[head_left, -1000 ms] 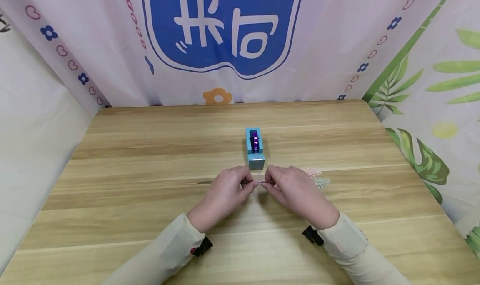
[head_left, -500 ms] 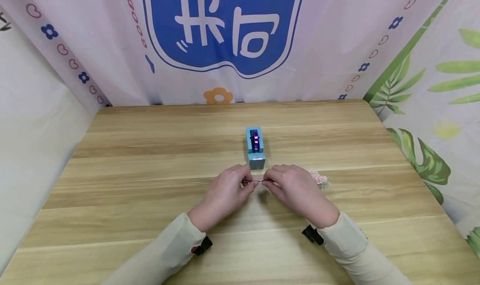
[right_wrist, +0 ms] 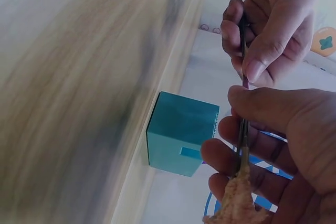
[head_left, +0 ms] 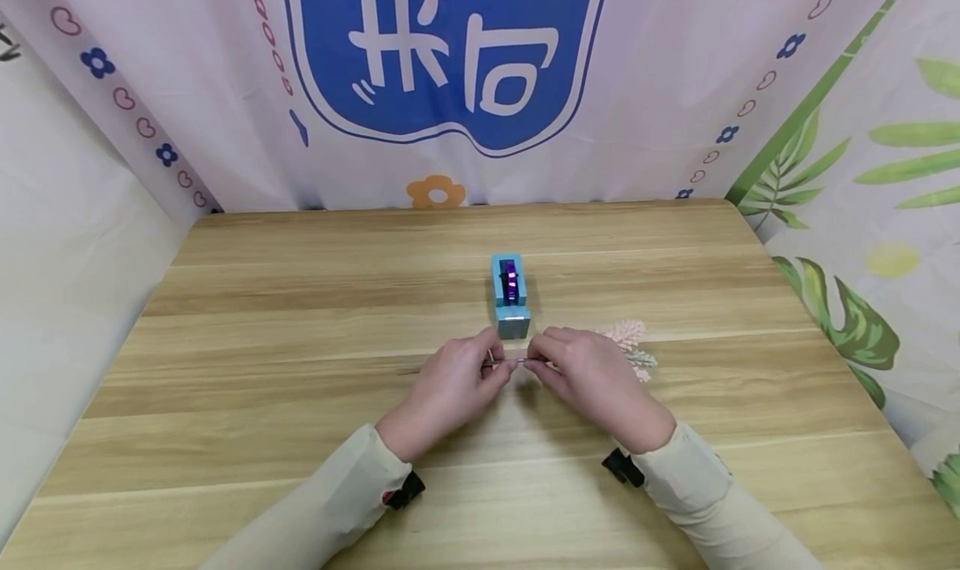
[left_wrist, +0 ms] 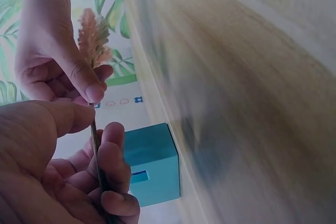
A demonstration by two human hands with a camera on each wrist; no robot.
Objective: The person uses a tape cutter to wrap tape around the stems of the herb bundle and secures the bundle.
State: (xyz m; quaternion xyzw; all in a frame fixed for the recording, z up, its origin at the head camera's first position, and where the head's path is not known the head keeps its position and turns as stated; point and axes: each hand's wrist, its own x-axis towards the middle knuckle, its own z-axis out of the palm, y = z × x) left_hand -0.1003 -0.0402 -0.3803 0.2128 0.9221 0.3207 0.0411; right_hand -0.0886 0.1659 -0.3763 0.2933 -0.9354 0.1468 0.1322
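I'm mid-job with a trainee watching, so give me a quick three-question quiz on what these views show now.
1. True or false: the left hand and the right hand both hold the flower stems.
2. Multiple choice: what colour is the tape roll in the blue dispenser? A yellow; B purple; C red.
3. Fill in: the pink blossoms show on the ____ hand's side.

Key: 1 true; 2 B; 3 right.

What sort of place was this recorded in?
Probably an indoor craft or filming station: a light-blue, boxy plastic-looking tape dispenser sits on a brown wood-grain tabletop, and a pale fabric backdrop printed with a blue, shield-like emblem hangs behind.
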